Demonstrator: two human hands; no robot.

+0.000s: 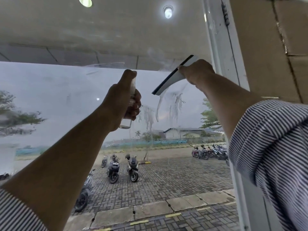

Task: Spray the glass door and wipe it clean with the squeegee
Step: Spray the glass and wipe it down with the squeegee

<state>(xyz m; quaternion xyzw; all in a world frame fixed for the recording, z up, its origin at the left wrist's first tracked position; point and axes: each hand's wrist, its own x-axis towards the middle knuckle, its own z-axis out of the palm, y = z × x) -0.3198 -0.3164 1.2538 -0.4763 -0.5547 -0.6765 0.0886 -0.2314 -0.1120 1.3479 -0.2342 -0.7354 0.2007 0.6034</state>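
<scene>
L hand [122, 100]: raised in front of the glass door [66, 97], fingers wrapped round a clear spray bottle [132, 90]. Thumb sits on top at the nozzle end, and the other fingers curl round the neck and body. Bottle upright; its base pokes out below the heel of the hand and its top is hidden under the thumb. Can't tell whether the nozzle is pressed.

R hand [196, 70]: higher and to the right, near the white door frame [221, 47]. It grips the squeegee [170, 80] at the upper-right part of the head, fingers closed over it; handle not visible under the hand. Blade runs diagonally, upper end by the knuckles, lower end down-left, pointing toward the bottle. Dark rubber edge faces up-left and looks to lie against the pane; contact not certain.

Wet streaks [175, 104] run down the glass just below the lower end of the squeegee, w/ more runs [148, 115] beside the L fingers. The two hands are near each other, not touching.

Both arms wear striped sleeves [270, 147]. Cardboard boxes [266, 47] are stacked right of the frame, w/ a hinge [225, 13] high on the frame. Through the glass: parked scooters [132, 167] on paving.
</scene>
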